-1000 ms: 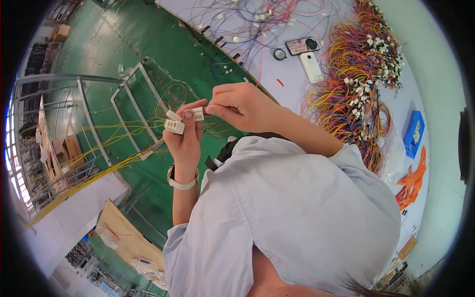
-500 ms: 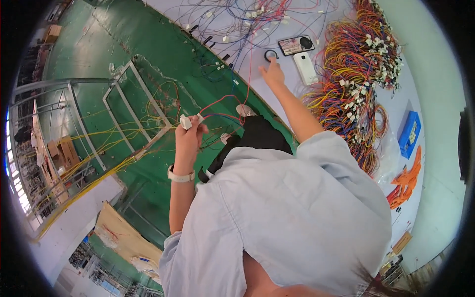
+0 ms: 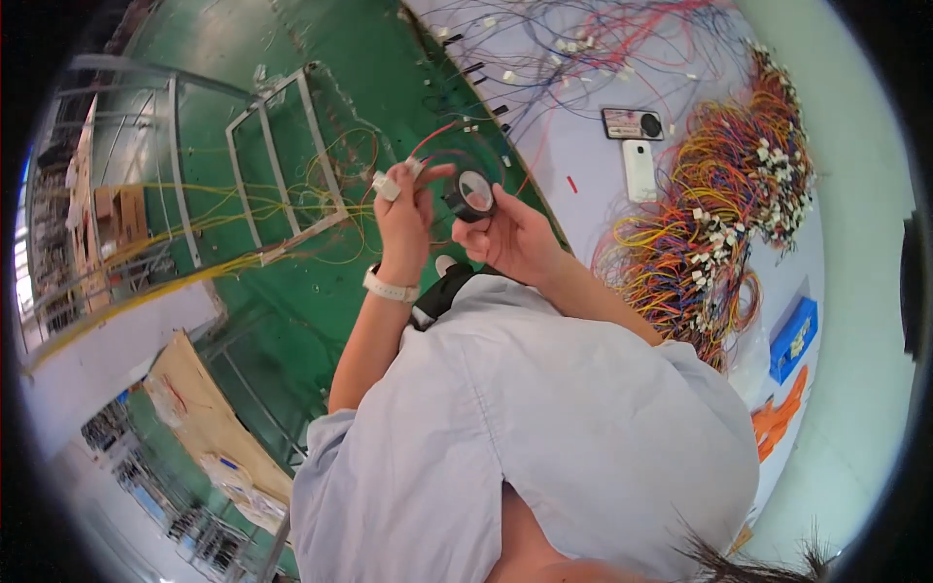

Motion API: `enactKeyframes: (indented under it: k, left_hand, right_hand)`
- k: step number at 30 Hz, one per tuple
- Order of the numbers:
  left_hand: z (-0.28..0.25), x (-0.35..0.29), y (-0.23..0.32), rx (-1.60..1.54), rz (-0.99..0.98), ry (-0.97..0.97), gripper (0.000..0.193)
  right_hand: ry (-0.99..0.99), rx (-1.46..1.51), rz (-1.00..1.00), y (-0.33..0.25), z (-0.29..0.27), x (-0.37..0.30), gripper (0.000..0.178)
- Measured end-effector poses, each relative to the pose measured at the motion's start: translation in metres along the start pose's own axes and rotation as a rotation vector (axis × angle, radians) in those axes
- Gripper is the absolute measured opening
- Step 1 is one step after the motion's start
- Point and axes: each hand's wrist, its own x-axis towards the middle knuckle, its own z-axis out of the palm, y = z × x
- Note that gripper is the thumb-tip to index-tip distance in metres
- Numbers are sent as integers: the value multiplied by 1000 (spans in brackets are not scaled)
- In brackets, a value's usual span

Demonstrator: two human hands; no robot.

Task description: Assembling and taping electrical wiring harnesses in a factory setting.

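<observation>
Tape roll and connectors held up beside the counter

The right hand (image 3: 515, 238) grips a black tape roll (image 3: 473, 193); the left hand (image 3: 408, 209) pinches white connectors (image 3: 387, 185) on red wires. On the counter (image 3: 593, 146), two flat rectangular devices, one white (image 3: 639, 170), one dark (image 3: 632, 123).

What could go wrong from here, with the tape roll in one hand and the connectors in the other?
1. The left hand pinches the white connectors while their wires trail back to the tangle on the table; a tug might snag them or pull a wire loose.
2. The right hand holds the black tape roll only at its rim, out over the green floor; it could slip and drop.
</observation>
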Motion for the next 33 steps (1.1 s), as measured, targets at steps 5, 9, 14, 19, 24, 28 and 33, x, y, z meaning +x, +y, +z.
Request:
enactKeyframes:
  k: [5, 9, 14, 19, 24, 28, 33]
  left_hand:
    - [14, -13, 27, 24, 276, -97, 23]
    - [-3, -20, 42, 103, 369, -118, 25]
    - [-13, -20, 31, 322, 351, 68, 26]
    - [-25, -20, 23, 274, 286, 154, 26]
    - [-17, -27, 7, -41, 113, 202, 24]
    - [-19, -31, 8, -30, 208, 166, 25]
    - [-41, -25, 23, 488, 243, 33, 25]
  right_hand:
    - [-9, 107, 148, 14, 16, 11, 49]
    - [234, -1176, 67, 7, 45, 5, 42]
    - [140, -1563, -808, 8, 78, 20, 24]
    - [30, -1700, -750, 13, 69, 28, 14]
    - [-157, -1688, -1437, 33, 58, 38, 12]
    - [-7, -1734, -1388, 28, 46, 45, 12]
    - [263, -1862, -907, 12, 44, 54, 8]
